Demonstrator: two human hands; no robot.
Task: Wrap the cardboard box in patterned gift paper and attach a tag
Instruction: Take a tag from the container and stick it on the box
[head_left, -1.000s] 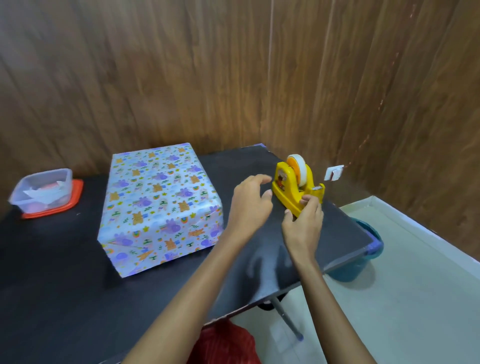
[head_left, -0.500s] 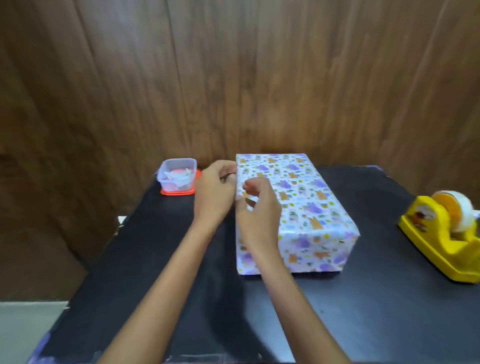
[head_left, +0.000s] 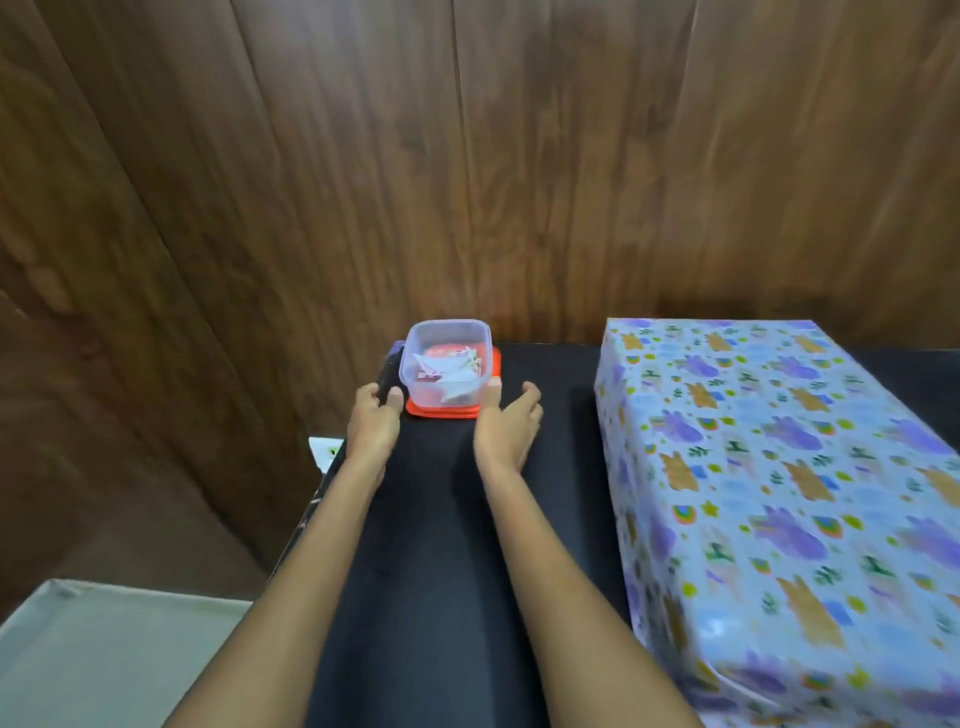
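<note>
Likely at the tagging step. Flanking the container (head_left: 447, 358) with left hand (head_left: 371, 418) and right hand (head_left: 508, 423), both released. Next: grasp, draw closer.

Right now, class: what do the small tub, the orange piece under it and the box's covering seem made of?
Tub: clear plastic; its contents show through the walls.
Orange piece: probably plastic, smooth, evenly coloured.
Box covering: printed paper with a slight sheen, creased at the near corner.

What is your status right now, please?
Open left hand and right hand flank the clear tub. To the right, wrapped box, no tag visible. Nothing blocks the tub.
</note>
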